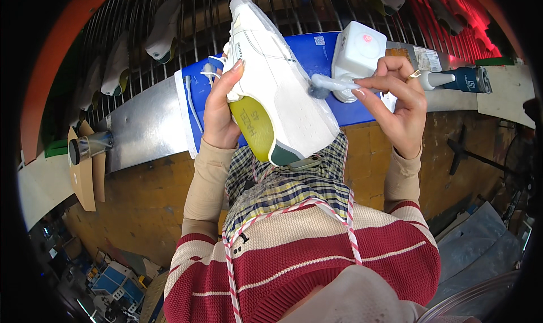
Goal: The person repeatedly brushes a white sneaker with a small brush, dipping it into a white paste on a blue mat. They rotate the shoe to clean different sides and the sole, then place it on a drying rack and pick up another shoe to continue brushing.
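A white shoe upper (277, 80) is stretched over a yellow-green last (253, 128), tilted with its toe pointing up and away. My left hand (222, 105) is closed around its left side, thumb lying on the white surface. Pinched between the thumb and fingers of my right hand (399, 99) is a small brush (335, 84) with a pale handle. Its dark bristle end meets the right edge of the upper in this view; whether it touches, I cannot tell. Just behind the brush stands a white square plastic bottle (362, 47).
A blue sheet (311, 48) covers part of the metal ledge (144, 130). Beyond it, a rack of metal rollers (195, 17) carries several more shoes (164, 31). A dark blue tube with a white nozzle (458, 80) lies at the right; a clear jar (93, 146) stands at the left.
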`<state>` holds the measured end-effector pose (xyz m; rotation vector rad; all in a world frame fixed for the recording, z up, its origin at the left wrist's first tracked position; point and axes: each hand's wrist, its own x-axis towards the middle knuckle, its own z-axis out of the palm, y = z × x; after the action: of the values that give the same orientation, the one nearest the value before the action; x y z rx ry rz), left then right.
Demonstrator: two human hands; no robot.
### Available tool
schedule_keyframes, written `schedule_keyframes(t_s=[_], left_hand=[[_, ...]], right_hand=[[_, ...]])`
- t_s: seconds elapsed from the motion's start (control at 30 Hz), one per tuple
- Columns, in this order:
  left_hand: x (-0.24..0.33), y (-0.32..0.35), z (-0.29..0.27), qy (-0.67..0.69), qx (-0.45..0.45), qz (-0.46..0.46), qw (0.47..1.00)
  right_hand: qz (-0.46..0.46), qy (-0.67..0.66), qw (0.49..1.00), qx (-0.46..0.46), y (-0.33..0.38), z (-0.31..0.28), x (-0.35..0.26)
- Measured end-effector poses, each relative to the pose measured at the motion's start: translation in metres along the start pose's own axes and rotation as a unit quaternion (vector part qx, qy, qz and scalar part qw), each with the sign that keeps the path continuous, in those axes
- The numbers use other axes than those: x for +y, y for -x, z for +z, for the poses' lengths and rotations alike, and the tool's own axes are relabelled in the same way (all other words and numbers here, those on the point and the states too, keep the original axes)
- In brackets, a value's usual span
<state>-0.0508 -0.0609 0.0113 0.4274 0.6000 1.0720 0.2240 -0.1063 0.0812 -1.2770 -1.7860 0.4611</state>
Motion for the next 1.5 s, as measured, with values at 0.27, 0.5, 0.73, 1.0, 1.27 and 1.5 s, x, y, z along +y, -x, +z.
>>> schedule_keyframes(t_s=[0.27,0.5,0.73,1.0,1.27,1.5], left_hand=[[0.003,0.013,0.003,-0.011,0.002,0.015,1.0],[0.004,0.018,0.004,0.02,0.007,0.012,1.0],[0.005,0.018,0.0,0.082,-0.013,-0.025,0.996],[0.0,0.017,-0.004,0.124,0.017,-0.067,0.99],[-0.012,0.021,0.008,0.168,0.005,-0.151,0.974],[-0.02,0.03,0.02,0.28,-0.125,-0.21,0.928]], right_hand=[[-0.089,0.049,0.995,-0.001,-0.024,0.009,-0.007],[-0.131,0.039,0.99,-0.018,-0.043,0.008,0.0],[-0.141,-0.027,0.987,-0.071,-0.042,0.001,0.005],[-0.155,-0.065,0.98,-0.108,-0.046,-0.01,0.002],[-0.195,-0.089,0.965,-0.15,-0.066,-0.021,0.0],[-0.23,-0.089,0.949,-0.198,-0.094,-0.016,-0.009]])
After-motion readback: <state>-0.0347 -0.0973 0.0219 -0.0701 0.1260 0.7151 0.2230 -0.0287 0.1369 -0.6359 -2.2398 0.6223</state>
